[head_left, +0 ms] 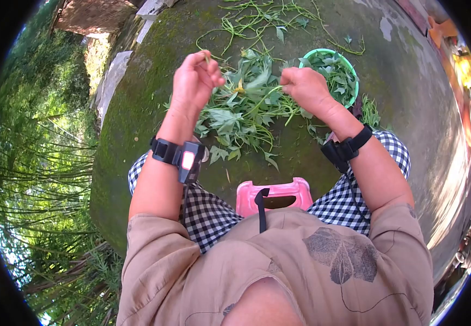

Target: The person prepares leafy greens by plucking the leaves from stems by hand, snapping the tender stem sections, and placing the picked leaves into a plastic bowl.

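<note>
We pinch green stem [269, 93] in right grip [306, 89]; left grip [196, 80] holds scrap [207, 58] (stem, perhaps); light pinch spares leaves [225, 120].

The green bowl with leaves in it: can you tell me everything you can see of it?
The green bowl looks round, with a smooth, light green rim that could be plastic. It sits on the ground, beyond the person's right knee, and is heaped with green leaves that hide its inside. More leafy stems lie to its left. The right hand covers part of its near left side; whether they touch, I cannot tell.
</note>
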The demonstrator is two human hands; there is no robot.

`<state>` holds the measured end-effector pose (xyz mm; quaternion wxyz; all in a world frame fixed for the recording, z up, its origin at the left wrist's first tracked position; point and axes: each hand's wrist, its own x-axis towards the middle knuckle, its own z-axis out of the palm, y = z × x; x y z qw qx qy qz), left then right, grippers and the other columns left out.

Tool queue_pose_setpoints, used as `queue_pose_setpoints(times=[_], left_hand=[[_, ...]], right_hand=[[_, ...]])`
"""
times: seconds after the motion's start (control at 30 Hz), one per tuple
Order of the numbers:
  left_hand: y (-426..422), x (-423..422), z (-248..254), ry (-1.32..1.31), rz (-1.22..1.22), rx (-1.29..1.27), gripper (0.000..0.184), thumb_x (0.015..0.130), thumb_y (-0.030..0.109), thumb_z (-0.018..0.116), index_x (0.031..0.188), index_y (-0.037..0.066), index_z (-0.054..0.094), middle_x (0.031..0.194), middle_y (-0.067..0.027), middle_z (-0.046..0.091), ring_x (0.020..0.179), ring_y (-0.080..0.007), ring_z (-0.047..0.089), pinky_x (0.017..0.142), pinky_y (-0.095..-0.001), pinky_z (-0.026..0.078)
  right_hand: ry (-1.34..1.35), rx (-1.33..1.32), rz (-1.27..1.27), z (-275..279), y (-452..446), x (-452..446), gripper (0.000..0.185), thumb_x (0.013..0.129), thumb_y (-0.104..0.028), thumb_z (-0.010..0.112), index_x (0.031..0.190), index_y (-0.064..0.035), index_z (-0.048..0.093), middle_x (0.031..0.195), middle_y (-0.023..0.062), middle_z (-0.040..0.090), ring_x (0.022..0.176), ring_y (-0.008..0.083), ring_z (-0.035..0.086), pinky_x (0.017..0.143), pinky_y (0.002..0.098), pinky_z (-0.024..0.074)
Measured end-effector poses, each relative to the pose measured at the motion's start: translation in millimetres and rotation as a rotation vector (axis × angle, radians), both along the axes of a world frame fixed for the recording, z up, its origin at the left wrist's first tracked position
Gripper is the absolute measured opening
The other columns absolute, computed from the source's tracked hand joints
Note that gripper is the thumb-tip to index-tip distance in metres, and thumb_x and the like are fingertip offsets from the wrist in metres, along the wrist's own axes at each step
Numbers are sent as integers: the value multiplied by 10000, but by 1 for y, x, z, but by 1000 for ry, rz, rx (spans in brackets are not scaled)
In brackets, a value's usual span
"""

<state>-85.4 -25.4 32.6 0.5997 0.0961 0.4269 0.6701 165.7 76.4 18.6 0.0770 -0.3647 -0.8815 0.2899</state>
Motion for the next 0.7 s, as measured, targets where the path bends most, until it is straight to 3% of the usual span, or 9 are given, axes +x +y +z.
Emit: queue_pose_setpoints(times=[0.07, 0.17, 0.33, 0.37, 0.47, 0.5, 0.53, 0.6, 0.7], left_hand=[[-4, -27, 5, 128, 64, -23, 141, 922, 175, 497, 970, 63, 566, 642, -33, 510, 499, -129, 446, 460, -285, 371], [-10, -35, 29, 599, 356, -224, 159, 865, 127, 597, 1000, 44, 615, 641, 6, 498, 449, -59, 382, 382, -217, 268], [-14, -28, 20, 956, 180, -355, 222, 749, 100, 715, 967, 59, 727, 750, 8, 635, 586, -32, 478, 502, -204, 367], [-13, -13, 13, 934, 62, -300, 135, 782, 86, 697, 912, 75, 733, 619, 90, 526, 460, 10, 358, 416, -190, 229], [-14, 23, -18, 1177, -294, -226, 142, 770, 114, 671, 861, 19, 724, 651, 27, 612, 615, -79, 537, 573, -267, 437], [-15, 38, -13, 1341, -390, -254, 151, 772, 141, 667, 864, 36, 726, 665, -21, 625, 627, -68, 541, 585, -254, 439], [-17, 49, -13, 1396, -424, -218, 179, 772, 173, 654, 871, 40, 722, 674, -89, 633, 621, -133, 578, 604, -297, 460], [-18, 61, -26, 1522, -457, -85, 204, 767, 186, 637, 875, 32, 715, 712, -134, 644, 637, -233, 607, 633, -357, 481], [-16, 66, -33, 1544, -532, -72, 219, 759, 193, 623, 869, 23, 708, 765, -161, 653, 673, -294, 617, 668, -395, 491]], right_hand=[[-44, -57, -63, 5, 1, 3, 135, 757, -182, 649, 866, -104, 662, 835, 93, 683, 817, 316, 647, 679, 433, 486], [-54, -103, -138, -3, 8, 9, 137, 740, -176, 665, 843, -86, 672, 808, 103, 682, 791, 308, 646, 676, 414, 485], [11, -364, -199, -29, 20, 17, 155, 700, -156, 699, 800, -38, 702, 735, 120, 680, 698, 251, 644, 662, 372, 480], [16, -399, -207, -30, 19, 16, 156, 695, -153, 701, 794, -32, 703, 727, 124, 680, 688, 248, 643, 655, 370, 480], [33, -467, -201, -30, 12, 11, 160, 680, -137, 705, 775, -7, 702, 709, 140, 677, 667, 247, 643, 635, 367, 478], [28, -468, -191, -29, 10, 9, 161, 680, -134, 703, 778, -5, 701, 708, 142, 676, 668, 248, 643, 634, 367, 478], [24, -468, -182, -27, 7, 6, 162, 681, -132, 701, 781, -3, 701, 707, 143, 675, 668, 249, 643, 634, 367, 478], [16, -490, -168, -22, 2, 3, 171, 683, -141, 697, 789, -6, 702, 711, 142, 675, 680, 254, 645, 644, 374, 477], [-22, -473, -150, -14, -1, -2, 179, 681, -161, 697, 790, -19, 702, 727, 137, 676, 710, 271, 649, 664, 389, 477]])
